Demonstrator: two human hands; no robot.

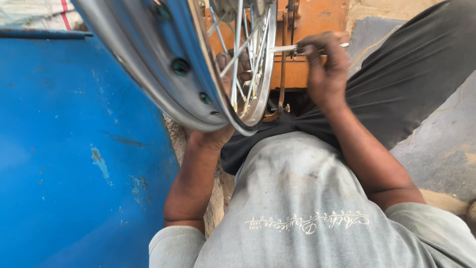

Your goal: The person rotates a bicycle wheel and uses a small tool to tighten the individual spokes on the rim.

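A spoked metal wheel rim (163, 64) with a blue inner strip stands tilted in front of me, filling the top middle. My left hand (233, 67) reaches behind it and grips through the spokes; its fingers show between the wires. My right hand (325, 64) is closed on a thin silver spoke (282, 48) that runs leftward into the wheel. A small metal tool or ring (343, 45) sticks out past the right hand's knuckles.
A large blue painted metal surface (74, 159) fills the left side. An orange metal stand (312, 20) with a hanging rod sits behind the wheel. My dark trouser leg (411, 74) stretches to the upper right over grey concrete floor (441, 149).
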